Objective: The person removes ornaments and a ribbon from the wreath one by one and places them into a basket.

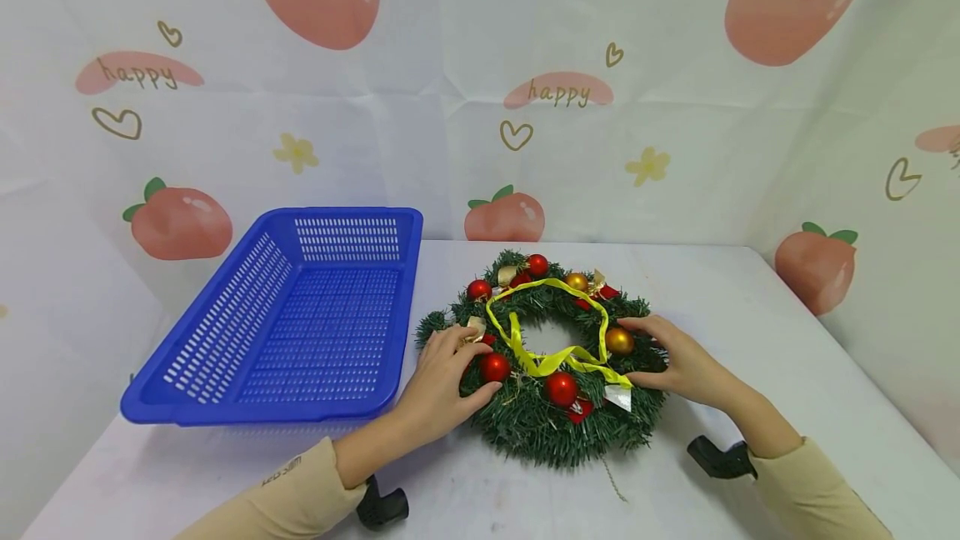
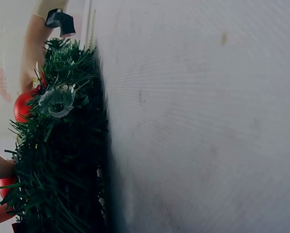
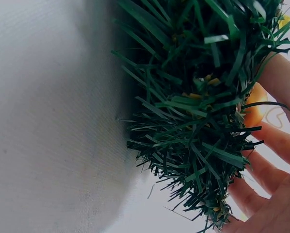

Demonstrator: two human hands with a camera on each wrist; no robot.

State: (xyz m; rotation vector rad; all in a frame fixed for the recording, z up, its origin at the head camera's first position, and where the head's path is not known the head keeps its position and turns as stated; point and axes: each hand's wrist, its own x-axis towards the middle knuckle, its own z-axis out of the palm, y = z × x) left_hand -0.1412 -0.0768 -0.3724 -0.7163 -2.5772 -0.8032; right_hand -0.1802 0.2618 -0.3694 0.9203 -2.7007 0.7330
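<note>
A green Christmas wreath (image 1: 558,436) with red and gold balls lies on the white table. A yellow ribbon (image 1: 546,363) is looped loosely over its top. My left hand (image 1: 442,377) rests on the wreath's left side, thumb and forefinger spread on either side of a red ball (image 1: 495,367). On the opposite side, my right hand (image 1: 686,365) touches the wreath, its fingers by a gold ball (image 1: 619,341) and its thumb near the ribbon's end. In the right wrist view, the fingers (image 3: 273,141) extend along the wreath's outer edge, separated and slightly bent.
A blue plastic basket (image 1: 408,290) stands to the left of the wreath. Behind the table (image 1: 705,290) hangs a white cloth (image 1: 442,148) printed with peaches. A black device sits under each wrist, and a thin cord (image 1: 613,482) trails from the wreath's front.
</note>
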